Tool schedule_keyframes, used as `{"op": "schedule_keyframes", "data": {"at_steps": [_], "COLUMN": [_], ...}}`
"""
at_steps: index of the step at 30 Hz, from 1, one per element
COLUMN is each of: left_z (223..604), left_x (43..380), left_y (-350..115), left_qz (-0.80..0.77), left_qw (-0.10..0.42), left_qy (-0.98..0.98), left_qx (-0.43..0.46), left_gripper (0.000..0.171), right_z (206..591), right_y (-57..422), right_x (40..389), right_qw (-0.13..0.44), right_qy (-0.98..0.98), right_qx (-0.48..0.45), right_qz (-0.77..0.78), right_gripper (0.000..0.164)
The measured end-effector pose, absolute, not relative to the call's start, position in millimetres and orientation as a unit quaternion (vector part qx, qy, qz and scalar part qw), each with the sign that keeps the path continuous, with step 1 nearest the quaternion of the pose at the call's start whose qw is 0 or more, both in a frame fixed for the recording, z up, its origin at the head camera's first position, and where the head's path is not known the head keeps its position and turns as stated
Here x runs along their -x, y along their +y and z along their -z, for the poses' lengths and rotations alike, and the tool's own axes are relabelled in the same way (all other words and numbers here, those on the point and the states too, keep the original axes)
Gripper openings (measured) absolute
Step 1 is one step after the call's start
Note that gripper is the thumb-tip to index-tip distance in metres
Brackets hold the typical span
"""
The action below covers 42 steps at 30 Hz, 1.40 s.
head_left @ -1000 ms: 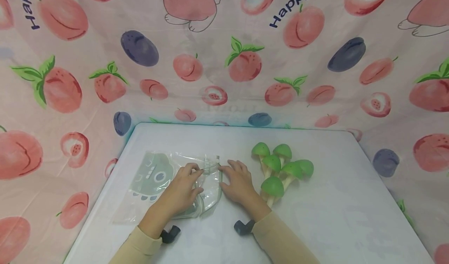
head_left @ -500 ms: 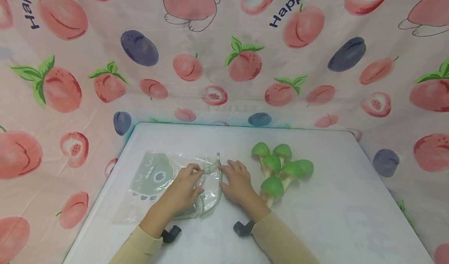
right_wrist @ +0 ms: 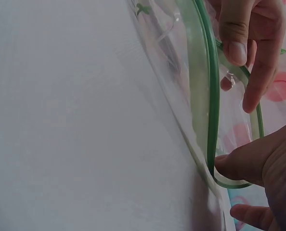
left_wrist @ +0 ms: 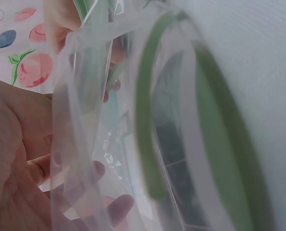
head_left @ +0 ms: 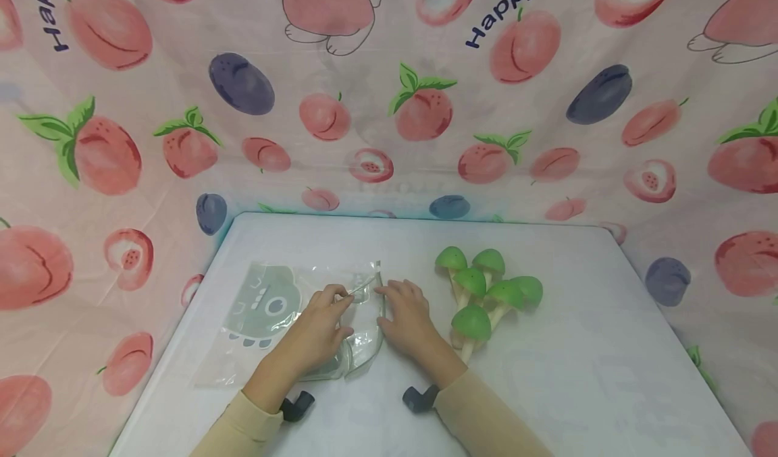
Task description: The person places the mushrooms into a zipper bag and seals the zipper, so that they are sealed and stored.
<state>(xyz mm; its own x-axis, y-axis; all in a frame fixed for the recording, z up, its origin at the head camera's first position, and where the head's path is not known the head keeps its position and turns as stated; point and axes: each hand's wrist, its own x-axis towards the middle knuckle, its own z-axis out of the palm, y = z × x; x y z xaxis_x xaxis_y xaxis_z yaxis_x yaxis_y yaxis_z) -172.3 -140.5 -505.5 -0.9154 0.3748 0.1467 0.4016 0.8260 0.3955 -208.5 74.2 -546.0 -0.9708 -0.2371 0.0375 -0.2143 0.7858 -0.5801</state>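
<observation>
A clear plastic zip bag [head_left: 365, 332] with a green zip strip [right_wrist: 213, 106] lies on the table, its mouth towards the right and parted. A pale green cartoon print [head_left: 267, 302] shows at its left. My left hand [head_left: 319, 325] lies over the bag and pinches one layer at the mouth; through the film its fingers [left_wrist: 119, 209] show in the left wrist view. At the mouth's right edge is my right hand [head_left: 407, 318]. In the right wrist view one of its fingers [right_wrist: 239, 161] reaches inside the green rim and touches it, with the fingers spread apart.
Several green-capped toy mushrooms [head_left: 471, 322] with pale stems lie close beyond the right hand. The white table [head_left: 577, 376] meets a fruit-printed cloth [head_left: 365, 126] at its back and sides. Black devices [head_left: 421, 398] sit at both wrists.
My right hand has shifted slightly left at the bag's edge, and the rim between the hands has lifted and parted a little. The left hand and the mushrooms stay where they were.
</observation>
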Motion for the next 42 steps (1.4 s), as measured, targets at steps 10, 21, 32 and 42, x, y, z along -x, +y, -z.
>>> {"op": "schedule_keyframes", "data": {"at_steps": [10,21,32,42], "left_z": [506.8,504.5,505.0,504.8], "left_x": [172.5,171.4,171.2,173.0], "left_y": [-140.9,-140.8,-139.3,-139.3], "left_qz": [0.209,0.201,0.194,0.197], "left_qw": [0.044,0.048,0.036,0.033], "left_qy": [-0.954,-0.955,-0.959,-0.960], "left_qx": [0.212,0.213,0.202,0.198], "left_gripper": [0.057,0.057,0.057,0.059], "right_z": [540.0,531.6,513.1,499.9], "right_y": [75.1,81.8,87.9,92.5], "right_x": [202.2,194.8,185.5,178.1], "right_qw": [0.014,0.008,-0.007,-0.003], "right_qy": [0.940,0.926,0.914,0.898], "right_qx": [0.116,0.134,0.164,0.144], "right_qz": [0.320,0.353,0.371,0.416], "right_gripper": [0.059,0.060,0.057,0.060]}}
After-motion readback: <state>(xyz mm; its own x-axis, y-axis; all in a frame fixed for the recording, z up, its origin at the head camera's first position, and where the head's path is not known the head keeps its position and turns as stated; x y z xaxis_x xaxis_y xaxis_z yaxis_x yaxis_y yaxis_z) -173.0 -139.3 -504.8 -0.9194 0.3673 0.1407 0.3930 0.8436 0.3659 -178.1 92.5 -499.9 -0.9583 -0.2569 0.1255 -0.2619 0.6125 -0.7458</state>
